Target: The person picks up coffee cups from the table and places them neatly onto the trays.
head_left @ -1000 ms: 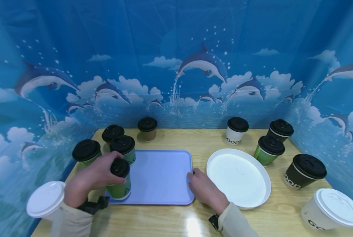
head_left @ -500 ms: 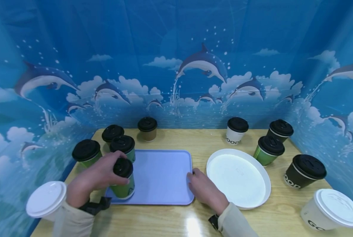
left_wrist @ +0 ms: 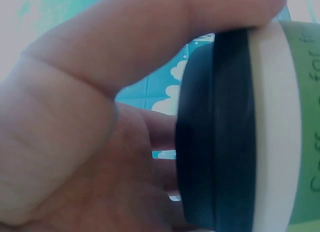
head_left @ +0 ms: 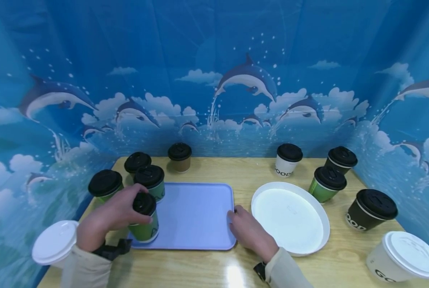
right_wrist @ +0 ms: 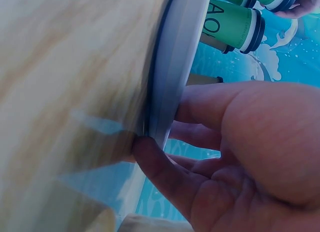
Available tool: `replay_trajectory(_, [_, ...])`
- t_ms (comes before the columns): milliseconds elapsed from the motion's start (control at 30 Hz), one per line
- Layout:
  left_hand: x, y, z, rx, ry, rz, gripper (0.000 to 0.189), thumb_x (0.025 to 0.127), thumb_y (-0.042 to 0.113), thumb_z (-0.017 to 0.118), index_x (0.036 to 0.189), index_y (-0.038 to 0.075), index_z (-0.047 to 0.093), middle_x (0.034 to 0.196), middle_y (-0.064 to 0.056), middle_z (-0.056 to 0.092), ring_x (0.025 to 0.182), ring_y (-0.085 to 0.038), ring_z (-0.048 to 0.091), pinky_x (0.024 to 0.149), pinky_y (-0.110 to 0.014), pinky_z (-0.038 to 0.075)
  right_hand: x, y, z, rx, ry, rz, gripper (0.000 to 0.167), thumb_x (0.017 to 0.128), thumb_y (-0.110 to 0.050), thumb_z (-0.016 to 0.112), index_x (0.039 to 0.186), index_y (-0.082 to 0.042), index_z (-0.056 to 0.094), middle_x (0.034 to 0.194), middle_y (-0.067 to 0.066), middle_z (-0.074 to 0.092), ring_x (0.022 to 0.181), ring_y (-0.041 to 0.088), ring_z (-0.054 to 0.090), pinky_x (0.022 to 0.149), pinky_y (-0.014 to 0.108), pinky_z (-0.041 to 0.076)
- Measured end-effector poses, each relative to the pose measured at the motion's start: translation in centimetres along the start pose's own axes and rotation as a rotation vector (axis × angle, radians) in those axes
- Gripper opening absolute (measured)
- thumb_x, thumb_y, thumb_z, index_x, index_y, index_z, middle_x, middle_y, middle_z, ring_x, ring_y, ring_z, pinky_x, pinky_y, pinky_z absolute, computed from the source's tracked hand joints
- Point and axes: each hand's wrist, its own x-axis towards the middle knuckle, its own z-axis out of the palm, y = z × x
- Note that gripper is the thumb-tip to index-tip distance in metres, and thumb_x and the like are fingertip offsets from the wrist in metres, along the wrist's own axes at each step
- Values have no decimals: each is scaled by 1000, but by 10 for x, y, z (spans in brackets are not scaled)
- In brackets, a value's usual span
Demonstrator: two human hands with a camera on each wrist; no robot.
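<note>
Plainly, in the head view, the left hand grasps a green cup high up by its black lid, the thumb across the near side. That cup stands upright over the near left corner of a lavender tray; whether its base fully rests there cannot be told. The right hand holds the tray by its right edge, just beside a round white dish. Just behind the held cup is a teal cup, near the tray's far left corner; another green cup stands to the left, partly behind the forearm. A brown cup sits farther back on the wooden tabletop, and a white-lidded tub is at the near left. Beyond the dish, on the right, are a white cup, a third green cup, two black cups and a second white-lidded tub. Up close, the left wrist view shows the fingers around the black lid, one digit reaching over onto the white band below it. Finally, in the right wrist view, thumb and fingers pinch the tray's rim, with green cups at the top.
</note>
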Motion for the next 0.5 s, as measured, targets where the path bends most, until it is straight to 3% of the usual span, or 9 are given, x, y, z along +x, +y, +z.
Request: replay_trajectory(500, [1, -2, -1, 5, -6, -30, 81, 77, 24, 92, 138, -3, 46, 136, -32, 51, 118, -46, 57, 88, -57, 55, 0, -1, -1, 17, -24, 15, 32, 100, -6, 63, 128, 10, 63, 125, 34, 58, 109, 43, 64, 92, 53, 55])
